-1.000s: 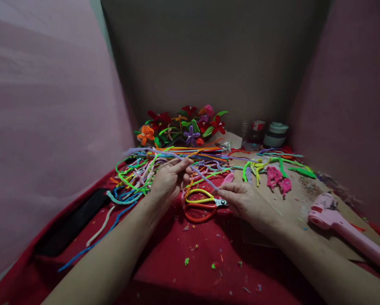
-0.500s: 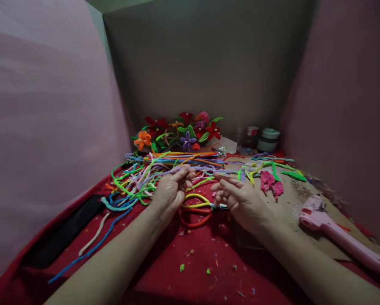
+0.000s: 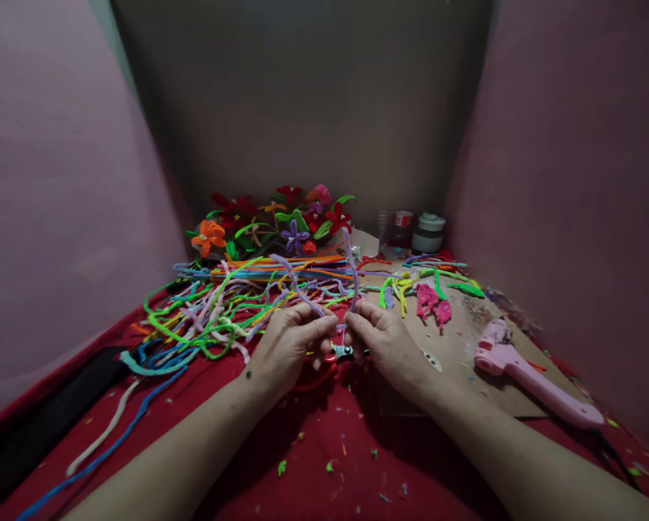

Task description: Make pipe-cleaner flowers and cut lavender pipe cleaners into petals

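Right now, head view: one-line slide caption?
Bare left hand and right hand pinch fuzzy lilac chenille wire above a red cloth, multicoloured fuzzy flowers behind.

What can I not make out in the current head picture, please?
In the head view:
Fuzzy purple strips: the left hand and right hand cover their lower parts; whether they join is unclear.
Red-handled metal scissors: the left hand hides part of them.
Long, flat black object: cut off by the left edge.
Red label on dark jar: too small to read.
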### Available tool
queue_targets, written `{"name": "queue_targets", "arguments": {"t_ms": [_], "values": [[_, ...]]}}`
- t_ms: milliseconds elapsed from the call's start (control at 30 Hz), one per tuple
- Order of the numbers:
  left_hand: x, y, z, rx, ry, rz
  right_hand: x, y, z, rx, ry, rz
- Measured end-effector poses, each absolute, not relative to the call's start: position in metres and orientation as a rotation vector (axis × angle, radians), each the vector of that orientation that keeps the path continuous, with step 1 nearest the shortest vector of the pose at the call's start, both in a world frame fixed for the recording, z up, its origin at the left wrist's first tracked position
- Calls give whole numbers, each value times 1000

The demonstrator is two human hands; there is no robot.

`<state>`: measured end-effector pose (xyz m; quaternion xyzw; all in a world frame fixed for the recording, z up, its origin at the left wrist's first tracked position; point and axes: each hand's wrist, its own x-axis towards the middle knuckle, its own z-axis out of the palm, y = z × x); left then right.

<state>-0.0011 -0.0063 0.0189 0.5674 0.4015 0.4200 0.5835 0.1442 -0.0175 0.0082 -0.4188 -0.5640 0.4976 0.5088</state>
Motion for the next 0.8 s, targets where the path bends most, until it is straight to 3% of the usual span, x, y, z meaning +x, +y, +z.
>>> {"name": "queue_targets", "arguments": {"t_ms": [467,667,800], "values": [[1,-3,20,1142,756,1008,144,-22,4,-1171,-1855,675],[-3,-1,19,1141,740,983,144,-20,2,-806,-1292,1562],[-3,-2,21,1097,710,983,147,-16,-1,-599,-1041,1815]]}}
